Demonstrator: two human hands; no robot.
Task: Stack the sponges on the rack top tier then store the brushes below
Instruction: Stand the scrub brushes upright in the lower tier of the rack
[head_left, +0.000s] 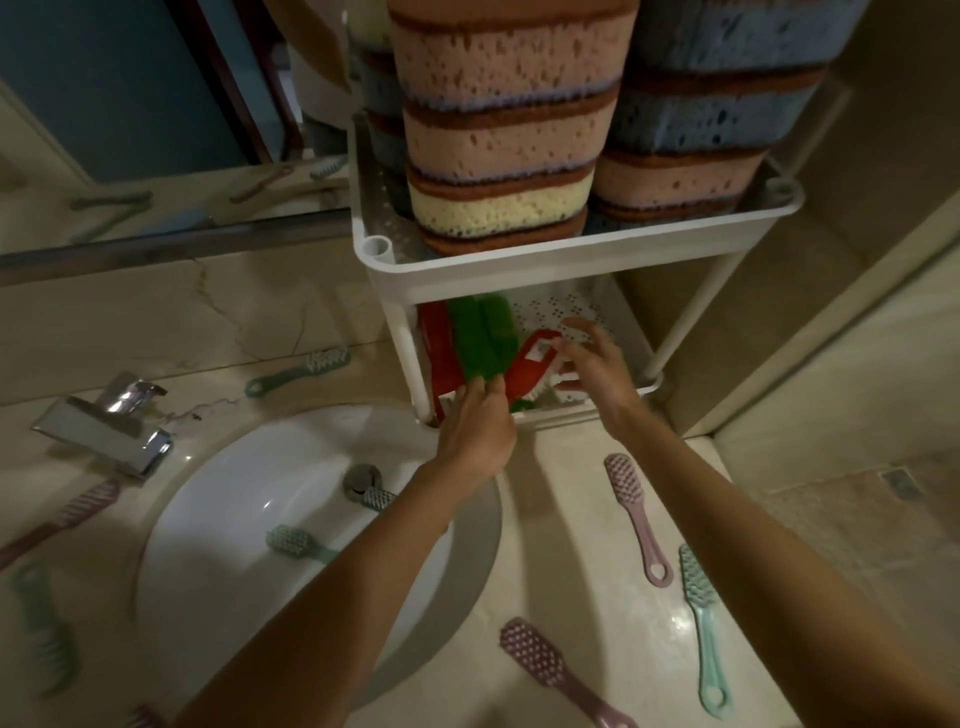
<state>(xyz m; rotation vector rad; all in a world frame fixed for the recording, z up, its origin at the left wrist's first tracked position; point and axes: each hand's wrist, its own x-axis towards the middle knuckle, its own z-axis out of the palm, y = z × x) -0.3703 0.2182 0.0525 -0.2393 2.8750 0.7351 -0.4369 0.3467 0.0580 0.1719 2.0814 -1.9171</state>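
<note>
Sink (218, 519) + tap (111, 421) lie left of both hands; white rack (571, 260) post (408, 358) stands just left of left-hand fingers. Left hand (475, 434) pinches green brush (480, 338) on lower tier, fingers narrow. Right hand (597, 364) fingers spread wide, just touching red brush (535, 364) w/ white bristles. Sponges (501, 130) above fingers: 2 front stacks. Loose brushes nearer than fingers, on counter: 2 pink, 1 teal; 2 in basin

Two tall stacks of porous sponges (498, 130) fill the white plastic rack's (571, 260) top tier, four red and green brushes (475, 338) lie below, and two hands (478, 431) reach in.
</note>
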